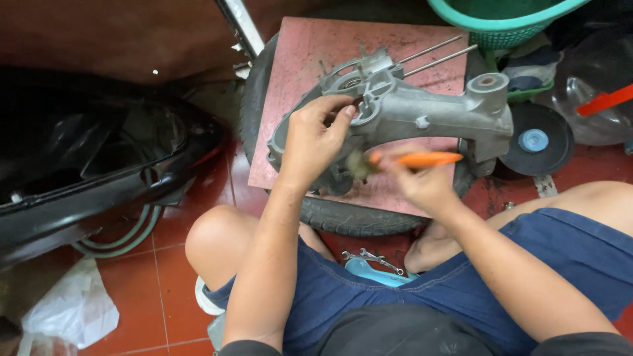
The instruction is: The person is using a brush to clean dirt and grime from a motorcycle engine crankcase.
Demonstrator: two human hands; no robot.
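The left hand [313,135] is gripping the big grey metal engine case [422,109]'s rim; it looks heavy and hard. The right hand [422,181] is squeezing an orange-handled brush [409,160].

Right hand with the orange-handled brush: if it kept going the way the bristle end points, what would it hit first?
The right hand aims the orange-handled brush leftward. Its blurred bristle tip already sits at the lower edge of the grey metal engine casing, so the casing likely comes first, just below the left hand. Depth is unclear.

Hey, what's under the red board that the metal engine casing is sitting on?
A black tyre lies under the red board, its tread showing along the near and left edges. The board covers the tyre's middle.
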